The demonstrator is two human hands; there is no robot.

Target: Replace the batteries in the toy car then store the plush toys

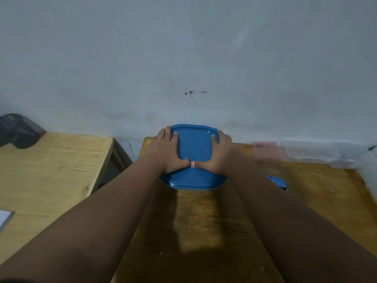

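Observation:
A blue container lid (194,148) sits on a blue container whose rim (195,185) shows below it, at the far edge of the dark wooden table (204,221) against the wall. My left hand (168,152) lies flat on the lid's left side and my right hand (216,153) on its right side; the thumbs meet at the lid's near middle. Both palms press on the lid with fingers spread. What is inside the container is hidden. A small blue toy car (277,181) peeks out beside my right forearm. No plush toys are visible.
A lighter wooden table (53,166) stands to the left across a gap, with a dark bag (16,130) at its back and a white sheet corner (5,218). A blurred pink box (266,150) and clear plastic containers (314,153) line the wall on the right.

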